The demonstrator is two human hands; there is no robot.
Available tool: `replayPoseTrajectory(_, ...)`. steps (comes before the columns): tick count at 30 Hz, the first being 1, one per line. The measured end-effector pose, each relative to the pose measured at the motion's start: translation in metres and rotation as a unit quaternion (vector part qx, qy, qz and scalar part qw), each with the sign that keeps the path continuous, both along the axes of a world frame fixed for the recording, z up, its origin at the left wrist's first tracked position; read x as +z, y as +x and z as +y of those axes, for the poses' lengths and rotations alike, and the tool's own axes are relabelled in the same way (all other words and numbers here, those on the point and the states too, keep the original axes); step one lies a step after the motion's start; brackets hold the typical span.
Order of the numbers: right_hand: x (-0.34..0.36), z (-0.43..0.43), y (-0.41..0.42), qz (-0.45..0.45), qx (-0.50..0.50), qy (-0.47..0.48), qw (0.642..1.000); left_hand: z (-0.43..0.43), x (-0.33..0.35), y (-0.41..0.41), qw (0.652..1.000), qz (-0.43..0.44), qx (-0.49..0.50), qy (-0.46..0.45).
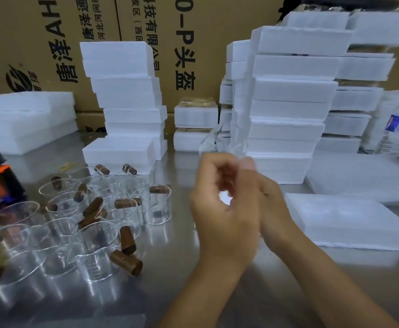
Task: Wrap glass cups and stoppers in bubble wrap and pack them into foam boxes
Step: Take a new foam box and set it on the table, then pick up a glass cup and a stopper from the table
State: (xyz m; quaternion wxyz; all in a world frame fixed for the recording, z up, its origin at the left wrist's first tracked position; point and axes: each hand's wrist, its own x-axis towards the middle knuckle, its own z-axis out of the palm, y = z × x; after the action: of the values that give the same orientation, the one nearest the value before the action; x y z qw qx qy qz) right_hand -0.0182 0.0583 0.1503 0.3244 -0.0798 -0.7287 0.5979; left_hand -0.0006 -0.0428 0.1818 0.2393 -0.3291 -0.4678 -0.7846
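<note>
The curled left hand [222, 209] pinches a blurred clear plastic wrap [224, 143]. The right hand [274, 204] lies against the left, its grip hidden.

Clear glass cups [157, 204] stand upright in a loose cluster at the lower left of the frame, open mouths up. Brown cylindrical stoppers [127, 240] lie scattered among them, some across cup rims, others on their sides on the table beside the cups. White foam boxes [293, 102] are closed and piled in uneven towers. The tallest is right of centre, and a shorter leaning stack [122, 91] stands left of centre behind the cups. One flat foam piece [347, 221] lies alone at the right. A blurred scrap of clear wrap [219, 140] rises at centre, pinched at the right hand [271, 204].
</note>
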Motion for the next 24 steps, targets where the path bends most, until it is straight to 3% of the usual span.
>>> replayPoseTrajectory(3, 0.001, 0.006, 0.002, 0.014, -0.030, -0.024, 0.999, 0.000, -0.004, -0.018, 0.990, -0.132, 0.035, 0.038)
replayPoseTrajectory(8, 0.003, 0.022, 0.009, -0.022, -0.046, -0.027, 0.998, 0.005, -0.023, -0.046, 0.953, -0.304, -0.012, -0.012)
replayPoseTrajectory(16, 0.007, 0.038, 0.015, -0.018, 0.047, -0.126, 0.991, 0.005, -0.036, -0.056, 0.931, -0.332, -0.129, -0.078)
replayPoseTrajectory(21, 0.008, 0.036, 0.014, -0.022, 0.081, -0.209, 0.974, 0.009, -0.033, -0.052, 0.887, -0.366, -0.280, -0.029)
replayPoseTrajectory(24, 0.011, 0.034, 0.017, -0.033, 0.067, -0.178, 0.981, 0.009, -0.033, -0.052, 0.873, -0.372, -0.314, 0.007)
